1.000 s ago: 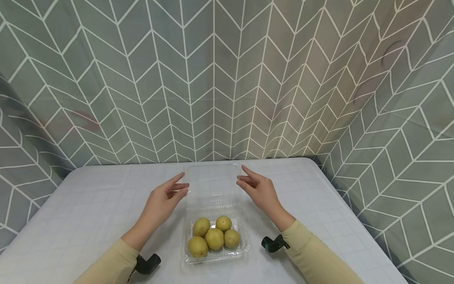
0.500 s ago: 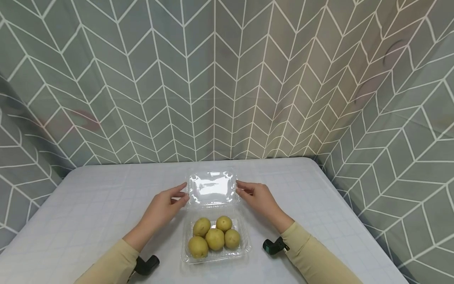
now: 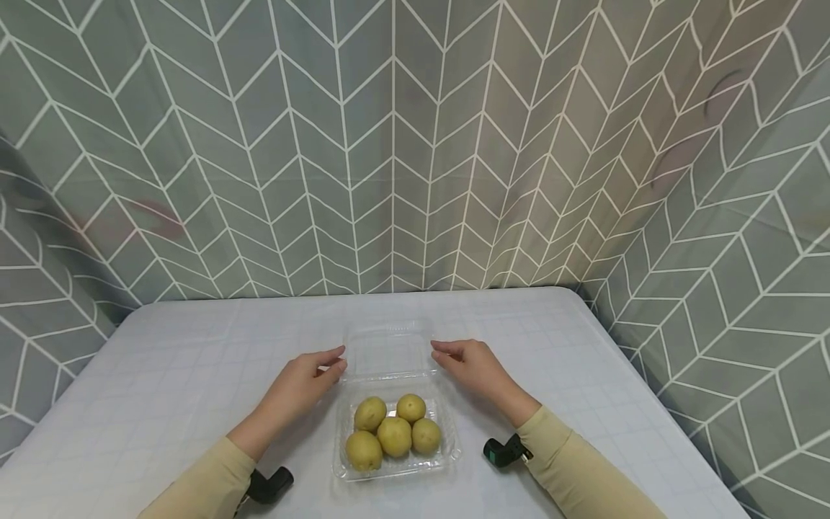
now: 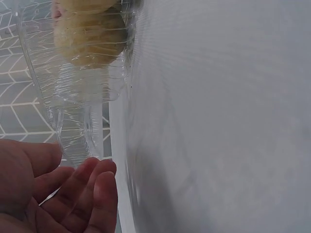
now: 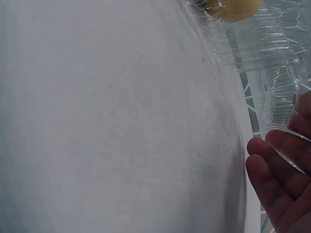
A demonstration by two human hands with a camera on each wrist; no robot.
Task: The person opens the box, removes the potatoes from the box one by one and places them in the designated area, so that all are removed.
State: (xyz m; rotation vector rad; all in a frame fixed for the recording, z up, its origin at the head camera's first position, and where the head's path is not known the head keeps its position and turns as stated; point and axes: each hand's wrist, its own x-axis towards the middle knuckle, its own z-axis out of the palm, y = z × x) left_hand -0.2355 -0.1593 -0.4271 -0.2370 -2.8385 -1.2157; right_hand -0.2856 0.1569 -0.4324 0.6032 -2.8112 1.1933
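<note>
In the head view a clear plastic clamshell container (image 3: 389, 473) stands on the table, holding several round yellow-green fruits (image 3: 393, 437) in its base. Its transparent lid (image 3: 389, 352) is hinged open at the far side. My left hand (image 3: 301, 386) pinches the lid's left edge between thumb and fingers; the left wrist view shows that edge between the thumb (image 4: 46, 156) and the fingertips. On the opposite edge my right hand (image 3: 476, 371) pinches the lid in the same way, with its fingers (image 5: 279, 165) close up in the right wrist view. The lid's exact tilt is hard to tell.
A white cloth (image 3: 194, 375) covers the table. Behind it and along the sides hangs a grey curtain (image 3: 389, 144) with white chevron lines. Each wrist carries a black camera (image 3: 269, 485), and beige sleeves (image 3: 583, 461) lie over the forearms.
Both hands have come nearer to the container's base, and the lid's far edge sits lower in the head view. A bright glare on the lid has come and gone. Fruits and base stay put.
</note>
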